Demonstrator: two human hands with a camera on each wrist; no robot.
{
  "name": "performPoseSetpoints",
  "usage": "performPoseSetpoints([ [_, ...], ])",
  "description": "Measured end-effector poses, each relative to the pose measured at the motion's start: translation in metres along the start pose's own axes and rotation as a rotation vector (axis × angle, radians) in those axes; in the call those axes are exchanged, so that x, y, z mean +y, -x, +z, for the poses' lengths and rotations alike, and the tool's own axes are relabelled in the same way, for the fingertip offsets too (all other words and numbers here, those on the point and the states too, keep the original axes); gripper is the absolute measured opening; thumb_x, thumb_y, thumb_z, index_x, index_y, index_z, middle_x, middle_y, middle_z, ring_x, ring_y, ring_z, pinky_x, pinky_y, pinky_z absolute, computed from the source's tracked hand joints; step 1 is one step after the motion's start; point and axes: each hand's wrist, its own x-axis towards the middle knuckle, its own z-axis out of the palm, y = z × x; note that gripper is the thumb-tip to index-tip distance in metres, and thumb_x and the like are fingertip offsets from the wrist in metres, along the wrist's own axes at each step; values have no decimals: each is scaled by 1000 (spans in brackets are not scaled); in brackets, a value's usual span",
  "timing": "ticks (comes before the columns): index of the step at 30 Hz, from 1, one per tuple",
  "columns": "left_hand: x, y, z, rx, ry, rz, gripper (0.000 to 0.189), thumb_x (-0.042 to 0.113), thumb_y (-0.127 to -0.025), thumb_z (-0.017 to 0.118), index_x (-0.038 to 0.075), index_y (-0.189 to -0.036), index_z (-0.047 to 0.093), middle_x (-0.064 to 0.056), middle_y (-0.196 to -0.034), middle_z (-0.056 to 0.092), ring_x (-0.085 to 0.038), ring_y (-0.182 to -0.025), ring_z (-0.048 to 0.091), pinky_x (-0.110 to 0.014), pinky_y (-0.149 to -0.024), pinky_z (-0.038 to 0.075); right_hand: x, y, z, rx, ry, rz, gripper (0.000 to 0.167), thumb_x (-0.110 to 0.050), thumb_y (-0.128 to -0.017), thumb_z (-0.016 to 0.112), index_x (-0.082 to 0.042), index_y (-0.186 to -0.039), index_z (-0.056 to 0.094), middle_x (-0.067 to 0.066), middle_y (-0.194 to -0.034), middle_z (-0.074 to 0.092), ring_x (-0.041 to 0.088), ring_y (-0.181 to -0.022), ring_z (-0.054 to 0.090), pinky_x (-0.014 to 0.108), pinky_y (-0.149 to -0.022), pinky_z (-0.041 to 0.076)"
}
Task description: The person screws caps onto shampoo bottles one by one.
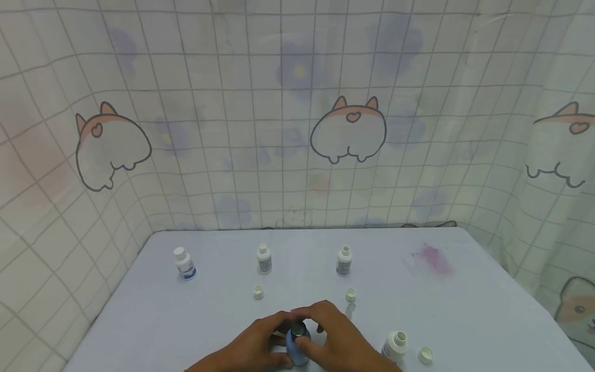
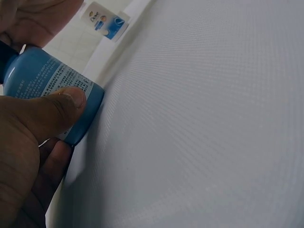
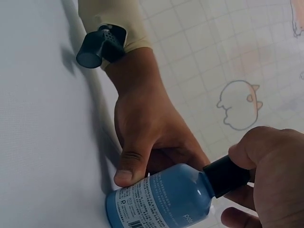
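Observation:
A blue bottle (image 1: 293, 352) with a black cap (image 1: 298, 329) stands upright on the white table, close in front of me. My left hand (image 1: 253, 342) grips the bottle's body, its thumb lying across the printed label in the left wrist view. From the other side my right hand (image 1: 343, 341) pinches the black cap between thumb and fingers, as the right wrist view shows. The cap (image 3: 224, 175) sits on the bottle's neck there. Part of the bottle's body (image 3: 183, 194) is out of frame in that view.
Farther back stand a capped white bottle (image 1: 186, 266) and two white bottles, left (image 1: 264, 260) and right (image 1: 344, 262), each with a loose cap in front. An uncapped white bottle (image 1: 394, 349) and a white cap (image 1: 425, 355) are at the near right. A patterned curtain (image 1: 260, 113) surrounds the table.

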Motion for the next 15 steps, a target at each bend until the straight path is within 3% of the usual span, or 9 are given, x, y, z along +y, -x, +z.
performPoseSetpoints([
  [5, 0, -1, -1, -4, -10, -6, 66, 24, -85, 85, 23, -141, 49, 5, -135, 58, -9, -121, 59, -19, -94, 51, 2, -1, 0, 18, -4, -67, 32, -27, -100, 70, -24, -132, 63, -12, -124, 59, 12, -111, 58, 28, -85, 55],
  [15, 1, -1, 0, 4, -7, -3, 64, 22, -84, 86, 21, -138, 51, 6, -131, 60, -8, -119, 61, -18, -93, 51, 0, -1, 1, 28, -2, 35, 36, -50, -96, 69, -24, -119, 62, -12, -117, 58, 11, -103, 56, 30, -82, 54],
])
